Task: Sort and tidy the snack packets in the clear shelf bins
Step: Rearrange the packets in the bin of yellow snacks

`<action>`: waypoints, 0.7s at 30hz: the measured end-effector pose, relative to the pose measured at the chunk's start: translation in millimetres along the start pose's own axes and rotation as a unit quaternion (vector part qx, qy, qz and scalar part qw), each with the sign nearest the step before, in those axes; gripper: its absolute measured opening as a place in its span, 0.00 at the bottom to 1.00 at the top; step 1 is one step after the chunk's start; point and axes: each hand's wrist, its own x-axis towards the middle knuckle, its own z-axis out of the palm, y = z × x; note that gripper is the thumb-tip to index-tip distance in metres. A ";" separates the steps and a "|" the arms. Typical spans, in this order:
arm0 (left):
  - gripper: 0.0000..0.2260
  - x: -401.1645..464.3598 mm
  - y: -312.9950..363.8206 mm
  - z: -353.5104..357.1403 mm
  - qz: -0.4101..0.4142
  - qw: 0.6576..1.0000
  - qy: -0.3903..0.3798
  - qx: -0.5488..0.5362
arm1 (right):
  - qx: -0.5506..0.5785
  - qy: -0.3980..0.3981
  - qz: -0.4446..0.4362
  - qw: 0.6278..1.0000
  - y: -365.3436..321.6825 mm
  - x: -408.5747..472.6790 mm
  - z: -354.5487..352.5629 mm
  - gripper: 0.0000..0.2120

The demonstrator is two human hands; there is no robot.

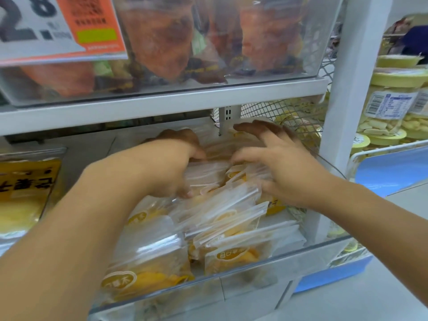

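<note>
Clear plastic zip packets of yellow dried fruit (222, 218) lie overlapping, tilted, w/ seals up. All sit in the clear plastic shelf bin (266, 262), lower shelf.

Yellow-lidded jars (391, 100) of pale pieces stand on the neighbouring shelf at right. A price sign (53, 26) hangs upper left, white and orange.
</note>
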 end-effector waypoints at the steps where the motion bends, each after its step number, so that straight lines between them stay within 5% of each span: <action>1: 0.31 2.8 0.2 3.2 0.011 1.000 0.018 0.006 | -0.002 -0.004 0.019 1.000 -4.1 0.7 0.3 0.20; 6: 0.27 13.0 -6.7 16.5 0.029 0.996 0.078 -0.034 | -0.030 0.025 0.088 0.995 -6.0 5.0 -2.3 0.13; 11: 0.28 13.9 -10.9 19.2 0.031 0.995 0.087 -0.030 | -0.087 -0.010 0.055 0.995 -0.1 8.5 10.1 0.21; 17: 0.22 -4.4 10.6 1.4 0.057 0.988 0.102 -0.103 | -0.101 -0.055 0.020 0.993 12.4 7.0 7.0 0.44; 21: 0.33 -28.1 29.0 -8.9 0.071 0.986 0.062 -0.137 | -0.106 -0.148 0.025 0.983 16.3 4.6 -5.9 0.79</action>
